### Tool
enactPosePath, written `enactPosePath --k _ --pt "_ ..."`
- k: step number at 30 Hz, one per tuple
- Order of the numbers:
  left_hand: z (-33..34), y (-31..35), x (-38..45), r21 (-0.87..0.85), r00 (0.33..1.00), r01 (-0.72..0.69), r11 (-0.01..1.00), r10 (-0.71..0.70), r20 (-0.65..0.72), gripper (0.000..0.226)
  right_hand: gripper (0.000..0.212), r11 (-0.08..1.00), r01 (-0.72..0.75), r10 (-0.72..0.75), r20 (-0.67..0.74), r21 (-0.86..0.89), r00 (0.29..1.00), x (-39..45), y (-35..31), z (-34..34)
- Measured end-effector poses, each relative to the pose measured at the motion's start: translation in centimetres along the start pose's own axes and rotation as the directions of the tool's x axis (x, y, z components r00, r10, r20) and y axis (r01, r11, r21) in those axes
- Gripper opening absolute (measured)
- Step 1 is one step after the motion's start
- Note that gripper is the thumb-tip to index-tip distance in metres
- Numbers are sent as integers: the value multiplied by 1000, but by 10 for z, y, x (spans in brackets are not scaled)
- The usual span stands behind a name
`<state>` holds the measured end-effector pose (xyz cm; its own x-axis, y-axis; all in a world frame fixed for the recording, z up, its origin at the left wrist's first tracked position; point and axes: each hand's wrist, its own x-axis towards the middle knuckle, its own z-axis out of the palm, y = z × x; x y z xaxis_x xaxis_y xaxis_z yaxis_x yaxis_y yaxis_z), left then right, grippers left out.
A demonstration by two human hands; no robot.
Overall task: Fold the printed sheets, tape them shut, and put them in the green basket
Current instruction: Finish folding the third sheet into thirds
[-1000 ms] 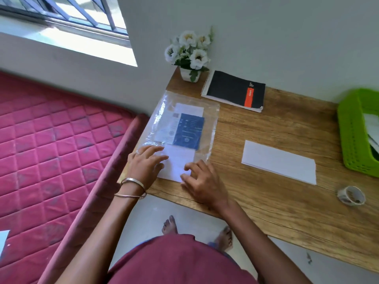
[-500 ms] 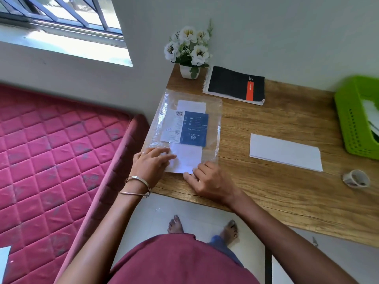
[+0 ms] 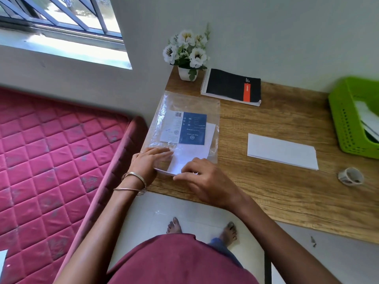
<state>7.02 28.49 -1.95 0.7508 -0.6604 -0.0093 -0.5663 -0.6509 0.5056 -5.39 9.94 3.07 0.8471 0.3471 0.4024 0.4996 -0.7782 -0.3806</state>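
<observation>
Left hand (image 3: 150, 160) pressed flat, right hand (image 3: 202, 177) pinching the white sheet (image 3: 189, 158) between them, its length running away; green basket (image 3: 346, 119) far right.

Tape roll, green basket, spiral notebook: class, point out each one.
tape roll (image 3: 351, 176), head view, on its rim.
green basket (image 3: 342, 124), head view, perforated near wall.
spiral notebook (image 3: 227, 85), head view, black cover.

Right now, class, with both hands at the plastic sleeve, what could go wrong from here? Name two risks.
1. The left hand only presses the clear sleeve flat while the right hand works the white sheet at the table edge; the sheet could crease or slip off.
2. The tape roll lies far to the right, so reaching for it may let a fold spring open.
</observation>
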Motion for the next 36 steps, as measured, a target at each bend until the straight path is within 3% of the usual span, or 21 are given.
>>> enactPosePath --k 4,7,10,12,15,18,21,24,27,32,36 --pt "-3 7 1 -261 981 80 962 -123 -152 52 22 950 -85 138 -159 301 978 19 -11 -42" --pt "-11 26 6 -386 898 131 913 -274 -343 32 23 901 -129 271 -306 414 913 36 -11 -68" --pt "-25 54 15 -672 868 -2 740 -332 -368 30 19 807 -158 451 -422 568 787 50 -10 -88" --pt "-33 69 20 -751 836 -109 652 -349 -424 23 16 769 -174 542 -482 615 689 55 -5 -100" --pt "-43 90 25 -687 803 -183 703 -297 -517 31 22 701 -219 657 -496 678 567 48 9 -112" --pt "-51 118 24 -490 861 -247 836 -42 -506 56 27 625 -241 732 -452 742 509 28 25 -120" --pt "-45 147 26 -244 942 -168 955 83 -325 92 33 529 -213 796 -393 821 461 6 32 -129" --pt "-23 173 31 -36 982 -87 996 79 -171 103 36 498 -230 829 -382 836 408 -14 34 -138" --pt "-1 197 37 12 982 -84 996 85 -167 83 34 507 -281 841 -397 815 366 -36 44 -142" --pt "19 223 50 51 914 -130 990 139 -380 25 27 556 -438 831 -472 706 295 -71 54 -157" --pt "24 239 58 82 884 -76 994 105 -456 18 18 569 -649 801 -518 505 299 -104 67 -165"
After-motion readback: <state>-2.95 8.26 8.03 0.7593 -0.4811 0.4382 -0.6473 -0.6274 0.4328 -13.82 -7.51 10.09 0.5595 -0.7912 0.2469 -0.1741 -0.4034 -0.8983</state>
